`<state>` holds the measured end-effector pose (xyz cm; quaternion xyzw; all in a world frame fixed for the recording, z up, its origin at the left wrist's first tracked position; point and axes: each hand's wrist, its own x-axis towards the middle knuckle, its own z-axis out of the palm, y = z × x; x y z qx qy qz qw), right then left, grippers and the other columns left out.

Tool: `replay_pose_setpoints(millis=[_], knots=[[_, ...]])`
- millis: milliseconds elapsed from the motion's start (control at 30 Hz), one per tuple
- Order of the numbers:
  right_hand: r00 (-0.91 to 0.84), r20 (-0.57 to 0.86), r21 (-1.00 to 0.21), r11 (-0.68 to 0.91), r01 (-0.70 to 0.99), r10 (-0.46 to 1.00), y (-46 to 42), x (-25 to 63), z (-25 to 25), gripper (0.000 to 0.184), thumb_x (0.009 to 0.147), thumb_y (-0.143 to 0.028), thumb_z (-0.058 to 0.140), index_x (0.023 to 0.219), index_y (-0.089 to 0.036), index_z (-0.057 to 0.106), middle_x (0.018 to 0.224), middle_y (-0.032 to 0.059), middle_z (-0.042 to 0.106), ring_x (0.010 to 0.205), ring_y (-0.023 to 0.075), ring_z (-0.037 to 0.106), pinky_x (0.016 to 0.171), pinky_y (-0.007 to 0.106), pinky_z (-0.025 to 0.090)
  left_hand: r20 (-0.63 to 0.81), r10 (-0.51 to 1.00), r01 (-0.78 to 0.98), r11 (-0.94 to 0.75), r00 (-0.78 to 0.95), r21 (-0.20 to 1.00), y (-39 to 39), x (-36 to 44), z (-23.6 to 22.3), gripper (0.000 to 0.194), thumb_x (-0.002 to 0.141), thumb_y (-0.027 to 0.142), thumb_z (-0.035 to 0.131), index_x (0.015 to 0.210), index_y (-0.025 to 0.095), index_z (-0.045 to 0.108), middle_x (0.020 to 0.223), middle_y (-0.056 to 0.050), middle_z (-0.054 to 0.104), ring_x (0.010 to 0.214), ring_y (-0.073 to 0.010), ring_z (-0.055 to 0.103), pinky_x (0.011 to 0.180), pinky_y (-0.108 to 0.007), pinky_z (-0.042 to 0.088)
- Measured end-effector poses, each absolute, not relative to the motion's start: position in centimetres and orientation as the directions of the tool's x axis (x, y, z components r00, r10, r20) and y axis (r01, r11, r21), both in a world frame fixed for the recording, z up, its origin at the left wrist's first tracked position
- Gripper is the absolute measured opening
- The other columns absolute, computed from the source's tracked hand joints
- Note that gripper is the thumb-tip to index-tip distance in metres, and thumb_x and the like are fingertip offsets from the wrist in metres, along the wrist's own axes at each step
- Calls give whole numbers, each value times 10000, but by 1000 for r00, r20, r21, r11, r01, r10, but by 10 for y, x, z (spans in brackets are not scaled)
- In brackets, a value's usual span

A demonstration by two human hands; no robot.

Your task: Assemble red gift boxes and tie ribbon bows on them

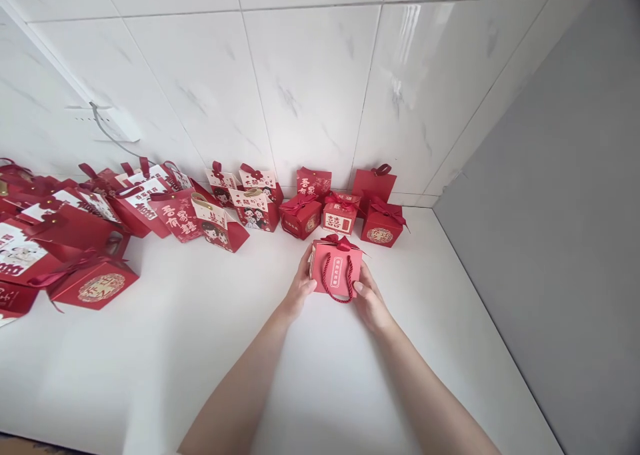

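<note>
Between my two hands is a red gift box (pixel 345 268) with a twisted rope handle on its front and a ribbon bow on top. My left hand (pixel 300 285) grips its left side, thumb on the front edge. On its right side, my right hand (pixel 371 298) presses with the thumb near the lower front corner. Just behind it stand a hexagonal red box (pixel 301 216), a small red box with a white label (pixel 340 216) and a red box with a gold round emblem (pixel 383 225).
Many red and white gift boxes (pixel 60 242) crowd the left of the white table (pixel 225 348). A few peaked boxes (pixel 255 212) stand along the tiled wall (pixel 310 82). A grey panel (pixel 550 208) bounds the right side. A cable (pixel 107 135) hangs from a socket at left.
</note>
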<state>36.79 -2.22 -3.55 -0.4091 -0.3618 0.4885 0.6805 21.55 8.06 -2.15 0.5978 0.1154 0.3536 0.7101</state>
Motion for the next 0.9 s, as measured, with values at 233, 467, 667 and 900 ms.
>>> replay_pose_setpoints(millis=[233,467,667,900], knots=[[277,83,-864,208,-459,957,-19,366,-31,624,873,-465,606,1451,-326,419,1464,30,476,1359,295,418,1104,472,377,159,641,-313,133,751,940,90,213,-34,909,801,569,663,1553,344,204,1596,-104,266,1425,-346,335,1130,-516,341],[301,-31,-744,180,-644,953,-14,362,-33,465,978,-575,426,1359,-340,552,1435,-22,521,1361,240,434,1116,426,369,112,631,-258,145,768,955,86,213,-40,866,721,463,794,1471,296,396,1477,-127,465,1354,-343,442,1126,-494,330],[217,-83,-675,105,-731,973,-12,353,-42,429,953,-570,503,1265,-304,624,1319,-2,615,1249,249,543,1052,428,443,53,560,-197,200,827,960,82,204,-49,723,752,649,678,1311,198,591,1409,-150,540,1355,-369,435,1142,-533,296],[387,-90,-724,206,-658,918,-13,349,-30,613,885,-710,487,1237,-225,616,1264,81,641,1166,304,596,993,488,477,107,706,-255,108,700,961,77,216,-44,966,742,454,768,1533,282,240,1388,-147,523,1248,-323,542,1037,-496,432]])
